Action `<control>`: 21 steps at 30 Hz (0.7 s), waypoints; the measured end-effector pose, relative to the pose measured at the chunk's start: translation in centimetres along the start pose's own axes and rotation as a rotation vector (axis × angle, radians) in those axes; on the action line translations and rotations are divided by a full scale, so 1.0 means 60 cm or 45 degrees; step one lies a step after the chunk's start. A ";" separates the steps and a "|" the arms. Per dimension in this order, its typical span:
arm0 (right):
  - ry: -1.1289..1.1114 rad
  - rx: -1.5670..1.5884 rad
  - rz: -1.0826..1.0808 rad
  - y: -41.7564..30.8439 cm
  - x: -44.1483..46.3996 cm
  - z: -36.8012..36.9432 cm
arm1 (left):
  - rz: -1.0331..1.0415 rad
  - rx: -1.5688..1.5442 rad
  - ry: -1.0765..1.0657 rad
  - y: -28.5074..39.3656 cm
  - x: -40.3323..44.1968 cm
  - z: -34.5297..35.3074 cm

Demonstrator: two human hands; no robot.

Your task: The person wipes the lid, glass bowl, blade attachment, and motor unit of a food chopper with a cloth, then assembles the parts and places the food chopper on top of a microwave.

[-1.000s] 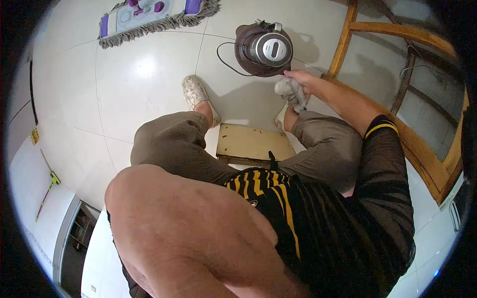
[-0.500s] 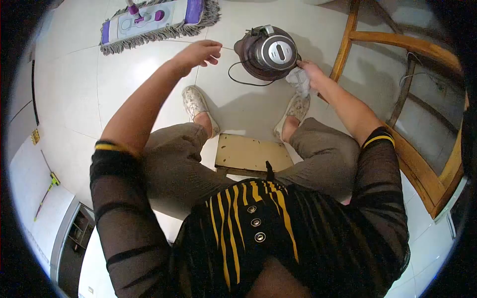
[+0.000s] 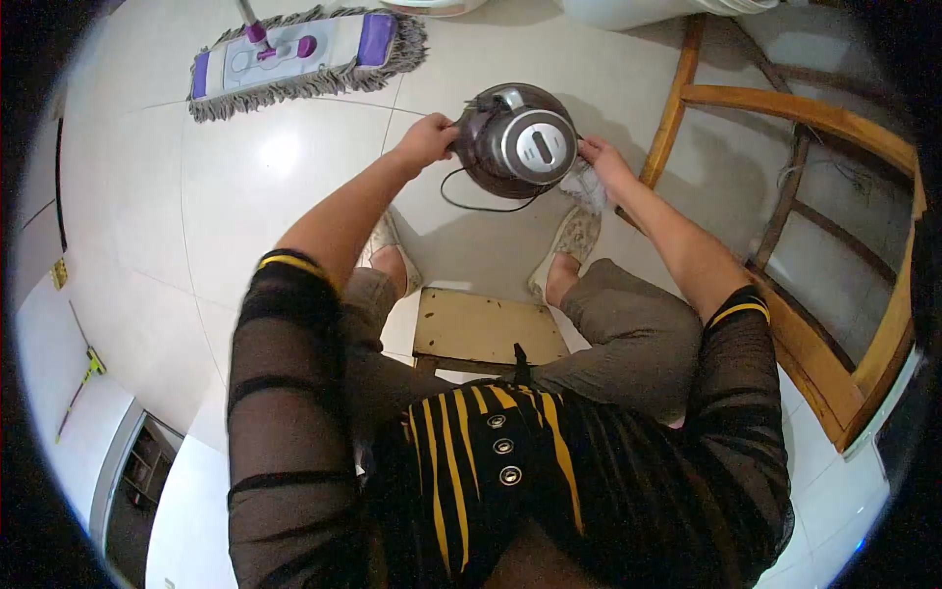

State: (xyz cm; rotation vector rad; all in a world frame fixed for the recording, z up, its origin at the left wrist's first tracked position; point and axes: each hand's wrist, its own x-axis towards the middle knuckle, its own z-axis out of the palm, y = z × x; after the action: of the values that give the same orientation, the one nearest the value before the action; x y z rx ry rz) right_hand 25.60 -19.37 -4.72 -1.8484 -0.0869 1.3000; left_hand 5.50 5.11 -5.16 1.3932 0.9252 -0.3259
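Observation:
A dark kettle with a silver lid point(image 3: 538, 147) stands on a round brown base or tray point(image 3: 538, 95), with a thin black cord point(image 3: 481, 206) looping off its near left side. My left hand point(image 3: 426, 142) is closed on the left edge of the brown base. On the other side, my right hand point(image 3: 606, 169) grips the right edge of the base between thumb and fingers. A whitish cloth point(image 3: 583, 187) hangs below the right hand, apparently held in it too. The kettle's underside is hidden.
A flat mop point(image 3: 304, 57) lies at the upper left. At the right stands a wooden chair frame point(image 3: 795, 106). A low wooden stool point(image 3: 486, 326) is between my legs, beyond my shirt. White containers point(image 3: 638, 10) show at the top edge.
My left hand has come forward and right and taken hold of the brown base's left edge. The kettle and base sit slightly lower in view. The right hand keeps its hold.

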 end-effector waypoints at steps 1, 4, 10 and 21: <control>0.021 -0.001 -0.011 0.002 -0.004 0.004 | 0.021 0.046 0.002 0.012 -0.020 -0.006; -0.028 -0.122 -0.282 -0.027 -0.027 -0.001 | 0.135 0.101 -0.005 0.062 -0.105 -0.030; -0.293 -0.496 -0.570 -0.264 -0.164 0.037 | 0.078 -0.224 0.121 0.175 -0.375 -0.049; -0.570 -1.115 -0.915 -0.410 -0.167 0.180 | -0.034 -1.154 0.296 0.122 -0.528 0.020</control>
State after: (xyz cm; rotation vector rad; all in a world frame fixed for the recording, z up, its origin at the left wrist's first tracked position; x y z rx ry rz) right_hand 22.06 -2.29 18.05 -1.8334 -1.6144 1.1771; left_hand -8.77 -4.46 22.44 0.5826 1.0890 0.2362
